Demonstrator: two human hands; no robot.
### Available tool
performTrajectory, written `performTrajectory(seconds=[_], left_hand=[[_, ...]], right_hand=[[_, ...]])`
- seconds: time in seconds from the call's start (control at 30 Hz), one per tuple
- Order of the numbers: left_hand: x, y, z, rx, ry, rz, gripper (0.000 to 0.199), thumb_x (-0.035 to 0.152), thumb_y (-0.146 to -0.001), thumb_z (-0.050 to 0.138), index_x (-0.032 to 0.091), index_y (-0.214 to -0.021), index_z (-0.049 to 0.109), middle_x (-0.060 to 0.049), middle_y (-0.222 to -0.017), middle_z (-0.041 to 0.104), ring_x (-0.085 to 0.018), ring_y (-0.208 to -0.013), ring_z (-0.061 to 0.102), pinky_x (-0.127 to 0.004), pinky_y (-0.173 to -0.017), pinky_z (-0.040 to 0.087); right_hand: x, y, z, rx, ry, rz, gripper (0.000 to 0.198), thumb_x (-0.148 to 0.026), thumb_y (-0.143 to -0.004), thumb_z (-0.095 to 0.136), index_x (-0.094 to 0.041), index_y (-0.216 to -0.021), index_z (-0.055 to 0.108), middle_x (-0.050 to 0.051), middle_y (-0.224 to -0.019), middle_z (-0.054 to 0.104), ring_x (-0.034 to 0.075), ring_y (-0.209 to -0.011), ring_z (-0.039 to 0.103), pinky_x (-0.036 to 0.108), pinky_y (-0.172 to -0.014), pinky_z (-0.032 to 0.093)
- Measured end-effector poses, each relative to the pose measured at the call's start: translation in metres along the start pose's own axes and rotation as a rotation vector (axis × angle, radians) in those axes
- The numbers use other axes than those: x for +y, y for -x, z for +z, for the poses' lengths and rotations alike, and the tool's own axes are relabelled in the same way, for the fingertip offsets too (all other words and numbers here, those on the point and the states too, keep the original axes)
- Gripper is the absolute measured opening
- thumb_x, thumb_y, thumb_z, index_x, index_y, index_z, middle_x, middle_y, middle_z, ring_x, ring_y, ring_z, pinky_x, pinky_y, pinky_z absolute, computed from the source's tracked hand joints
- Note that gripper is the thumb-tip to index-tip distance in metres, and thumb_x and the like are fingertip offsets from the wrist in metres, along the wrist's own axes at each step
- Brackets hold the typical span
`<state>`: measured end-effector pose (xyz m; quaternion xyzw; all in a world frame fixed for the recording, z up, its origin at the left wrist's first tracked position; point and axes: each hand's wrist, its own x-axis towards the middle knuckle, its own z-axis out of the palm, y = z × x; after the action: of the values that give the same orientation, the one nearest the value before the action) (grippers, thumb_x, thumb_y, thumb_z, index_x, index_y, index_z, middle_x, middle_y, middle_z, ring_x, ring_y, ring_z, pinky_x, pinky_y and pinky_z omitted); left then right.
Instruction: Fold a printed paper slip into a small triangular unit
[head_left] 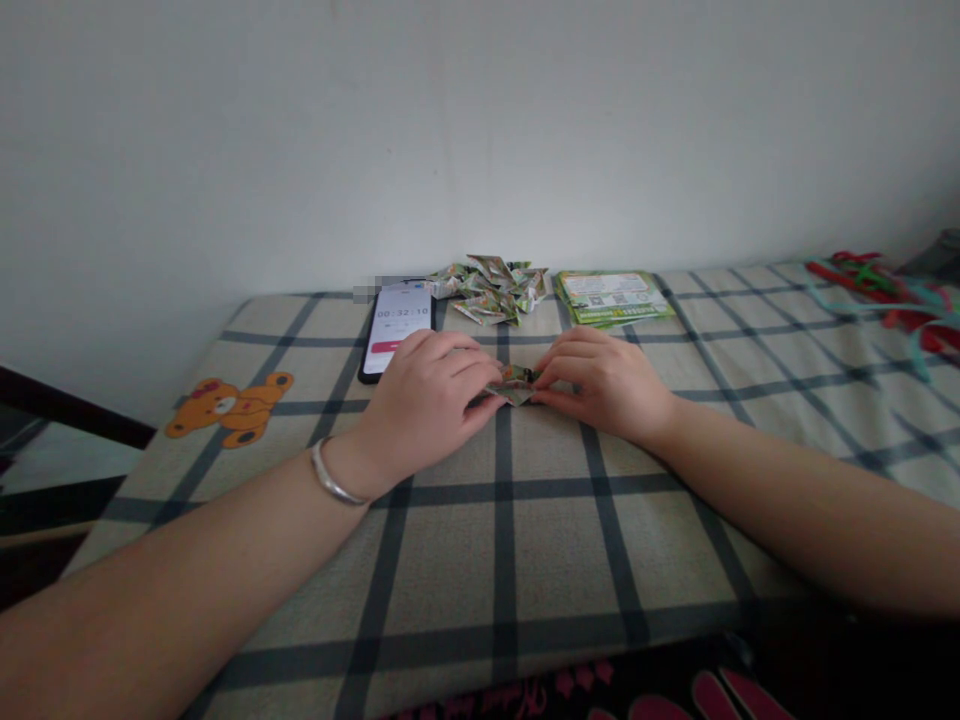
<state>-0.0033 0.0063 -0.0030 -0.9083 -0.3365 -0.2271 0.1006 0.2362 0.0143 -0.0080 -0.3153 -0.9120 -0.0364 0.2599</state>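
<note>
Between my two hands is a small piece of folded printed paper [514, 385], green and grey, low over the checked cloth. My left hand [435, 390], with a silver bangle at its wrist, pinches the left end of the paper. The right end sits between the thumb and fingers of my right hand [604, 385]. Behind the hands lies a pile of similar folded paper pieces [495, 290]. To the right of that pile is a stack of flat green printed sheets [615, 298]. The fingers partly cover the held paper.
A phone [397, 325] showing a timer lies just beyond my left hand. The checked tablecloth [450, 560] bears a bear picture [231, 408] at left. Red and teal ribbon-like strips [885, 290] lie at far right. A white wall [480, 130] rises behind the table.
</note>
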Motion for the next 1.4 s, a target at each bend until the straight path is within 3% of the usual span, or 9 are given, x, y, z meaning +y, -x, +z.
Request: performTrajectory(seconds=[0.23,0.53,0.7,0.87,1.03,1.17,1.4], left_hand=[[-0.001,0.001,0.000,0.005,0.002,-0.065,0.012,0.032,-0.086,0.064,0.022,-0.082,0.069,-0.002,-0.097,0.074,-0.026,-0.103,0.060,-0.043,-0.086,0.044],[-0.001,0.002,0.006,0.017,0.095,-0.136,0.011,0.029,-0.086,0.063,0.022,-0.080,0.067,-0.001,-0.087,0.073,-0.025,-0.102,0.059,-0.044,-0.090,0.040],[-0.002,0.000,0.008,-0.029,0.168,-0.083,0.013,0.028,-0.087,0.060,0.019,-0.078,0.064,-0.003,-0.093,0.070,-0.023,-0.101,0.057,-0.040,-0.090,0.043],[-0.001,0.000,0.007,-0.025,0.168,-0.054,0.013,0.027,-0.086,0.059,0.018,-0.077,0.063,-0.004,-0.090,0.069,-0.024,-0.102,0.056,-0.040,-0.091,0.044],[0.002,0.000,0.004,-0.022,0.118,-0.023,0.014,0.027,-0.085,0.058,0.018,-0.075,0.064,-0.005,-0.087,0.069,-0.026,-0.104,0.056,-0.041,-0.092,0.044],[0.001,-0.001,0.005,-0.027,0.088,-0.006,0.016,0.027,-0.087,0.056,0.018,-0.078,0.066,-0.004,-0.086,0.069,-0.026,-0.104,0.057,-0.041,-0.091,0.045],[0.002,0.000,0.002,-0.015,0.029,0.023,0.017,0.032,-0.089,0.058,0.019,-0.085,0.068,-0.004,-0.090,0.070,-0.026,-0.104,0.058,-0.042,-0.089,0.045]], right_hand=[[0.006,0.001,0.002,0.001,-0.171,0.079,0.006,-0.027,-0.083,0.069,-0.021,-0.080,0.069,0.004,-0.086,0.072,0.019,-0.085,0.061,0.033,-0.076,0.047],[0.009,0.001,0.008,-0.053,-0.336,0.214,0.008,-0.026,-0.084,0.066,-0.020,-0.078,0.067,0.002,-0.077,0.070,0.018,-0.081,0.060,0.033,-0.078,0.044],[0.008,-0.001,0.006,-0.046,-0.340,0.078,0.007,-0.022,-0.083,0.066,-0.020,-0.076,0.065,0.004,-0.092,0.071,0.018,-0.088,0.062,0.035,-0.086,0.043],[0.002,-0.003,0.000,-0.029,-0.162,-0.026,0.003,-0.023,-0.083,0.064,-0.021,-0.081,0.065,0.003,-0.086,0.070,0.019,-0.085,0.060,0.038,-0.086,0.044],[-0.002,-0.002,-0.003,0.013,-0.045,-0.135,0.009,-0.021,-0.086,0.060,-0.021,-0.089,0.068,0.003,-0.094,0.071,0.020,-0.089,0.058,0.037,-0.086,0.045],[-0.002,0.000,-0.001,-0.037,-0.050,-0.111,0.013,-0.026,-0.088,0.060,-0.019,-0.095,0.069,0.005,-0.089,0.070,0.021,-0.087,0.057,0.036,-0.080,0.046],[-0.003,-0.003,0.002,-0.036,-0.192,-0.021,0.012,-0.031,-0.086,0.066,-0.019,-0.084,0.068,0.003,-0.081,0.067,0.018,-0.082,0.056,0.032,-0.078,0.042]])
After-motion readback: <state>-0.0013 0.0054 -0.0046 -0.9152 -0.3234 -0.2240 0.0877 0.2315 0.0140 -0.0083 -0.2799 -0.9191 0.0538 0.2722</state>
